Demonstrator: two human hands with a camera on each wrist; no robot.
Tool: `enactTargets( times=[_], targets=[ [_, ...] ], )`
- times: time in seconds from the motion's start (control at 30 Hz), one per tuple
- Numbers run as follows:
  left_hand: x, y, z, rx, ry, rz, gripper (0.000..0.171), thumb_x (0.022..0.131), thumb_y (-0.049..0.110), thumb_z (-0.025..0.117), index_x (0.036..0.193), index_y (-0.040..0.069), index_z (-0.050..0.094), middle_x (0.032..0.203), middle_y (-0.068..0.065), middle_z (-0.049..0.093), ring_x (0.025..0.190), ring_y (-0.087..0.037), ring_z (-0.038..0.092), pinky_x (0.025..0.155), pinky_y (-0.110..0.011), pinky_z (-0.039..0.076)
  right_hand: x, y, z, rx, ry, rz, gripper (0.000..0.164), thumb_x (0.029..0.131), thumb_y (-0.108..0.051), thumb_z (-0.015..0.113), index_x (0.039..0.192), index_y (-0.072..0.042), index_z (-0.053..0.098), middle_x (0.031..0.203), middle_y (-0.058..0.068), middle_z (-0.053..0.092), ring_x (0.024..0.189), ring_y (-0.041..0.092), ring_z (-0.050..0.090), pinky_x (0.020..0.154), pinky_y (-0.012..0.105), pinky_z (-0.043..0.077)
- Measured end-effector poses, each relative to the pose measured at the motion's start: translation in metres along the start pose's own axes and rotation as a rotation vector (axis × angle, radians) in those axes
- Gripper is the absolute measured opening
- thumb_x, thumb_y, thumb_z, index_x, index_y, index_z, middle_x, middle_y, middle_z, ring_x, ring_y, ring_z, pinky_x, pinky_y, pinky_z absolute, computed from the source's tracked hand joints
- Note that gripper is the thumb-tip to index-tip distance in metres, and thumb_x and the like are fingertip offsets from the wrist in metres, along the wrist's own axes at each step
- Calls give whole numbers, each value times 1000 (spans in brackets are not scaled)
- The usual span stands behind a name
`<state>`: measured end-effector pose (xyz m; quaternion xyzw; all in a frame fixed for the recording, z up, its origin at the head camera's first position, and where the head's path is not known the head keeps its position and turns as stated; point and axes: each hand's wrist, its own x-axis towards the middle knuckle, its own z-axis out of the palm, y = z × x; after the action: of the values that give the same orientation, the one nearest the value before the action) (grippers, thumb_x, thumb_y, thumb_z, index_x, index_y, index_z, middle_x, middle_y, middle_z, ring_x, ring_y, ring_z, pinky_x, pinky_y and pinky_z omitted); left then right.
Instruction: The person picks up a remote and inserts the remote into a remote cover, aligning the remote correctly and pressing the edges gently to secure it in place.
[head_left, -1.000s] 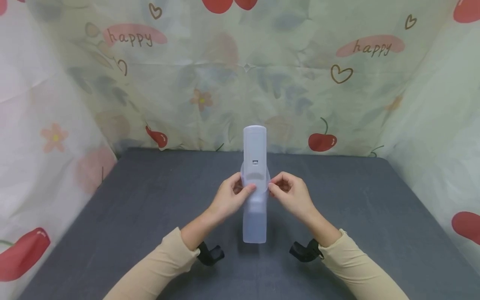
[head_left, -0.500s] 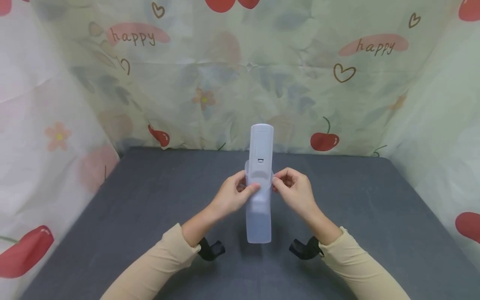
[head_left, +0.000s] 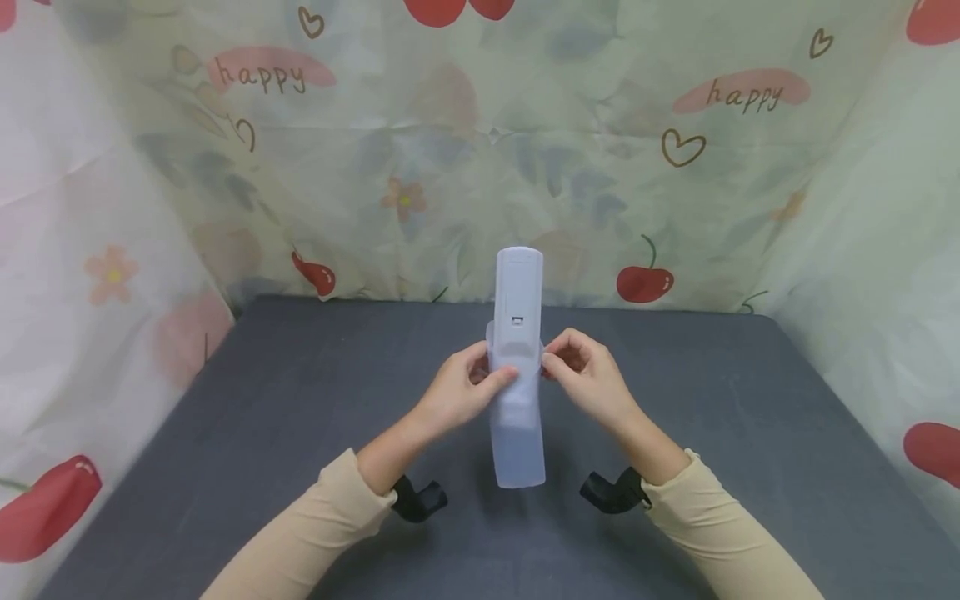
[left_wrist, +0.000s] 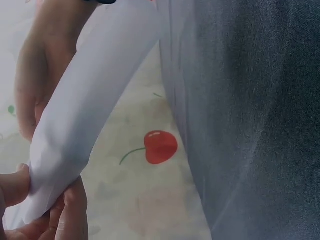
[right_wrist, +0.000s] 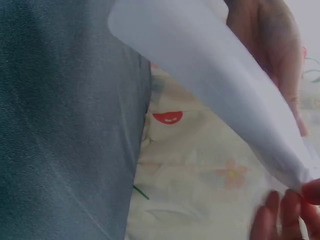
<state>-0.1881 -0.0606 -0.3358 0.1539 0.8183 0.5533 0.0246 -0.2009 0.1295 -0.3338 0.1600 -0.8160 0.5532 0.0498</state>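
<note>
- A long white plastic remote-shaped device (head_left: 519, 283) is pointing towards twelve o'clock above the flat dark-grey surface (head_left: 337, 375).
- A soft translucent whitish sleeve (head_left: 517, 454) is extending towards six o'clock.
- At nine o'clock, the left hand (head_left: 459, 387) is clamping the sleeve between thumb and fingers.
- At three o'clock, the right hand (head_left: 591, 375) is pinching the sleeve's edge.

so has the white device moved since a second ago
Yes, slightly: in the head view, the device has shifted right, toward the printed cherry.
</note>
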Motion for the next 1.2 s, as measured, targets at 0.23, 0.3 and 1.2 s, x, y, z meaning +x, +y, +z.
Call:
enactTargets(
  times=[0.23,0.3,1.2],
  targets=[
    [1,-5,0,49,25,2,28,90,18,62,112,2,58,97,-16,68,73,-17,63,61,-24,49,0,0,-4,59,-163,86,12,94,-4,53,98,6,50,101,22,57,82,19,68,80,37,56],
    [1,-6,1,55,27,-4,27,90,18,63,111,2,59,96,-16,68,73,-17,63,61,-25,49,0,0,-4,60,-159,110,14,93,-4,53,100,7,49,100,24,59,82,20,68,79,38,56],
    [0,-24,4,-183,-21,-89,34,95,16,55,122,-4,56,117,-21,63,104,-29,65,84,-35,55,4,-3,-7,32,-33,50,41,91,-14,61,124,-3,40,87,19,64,74,11,64,64,29,56]
  ],
)
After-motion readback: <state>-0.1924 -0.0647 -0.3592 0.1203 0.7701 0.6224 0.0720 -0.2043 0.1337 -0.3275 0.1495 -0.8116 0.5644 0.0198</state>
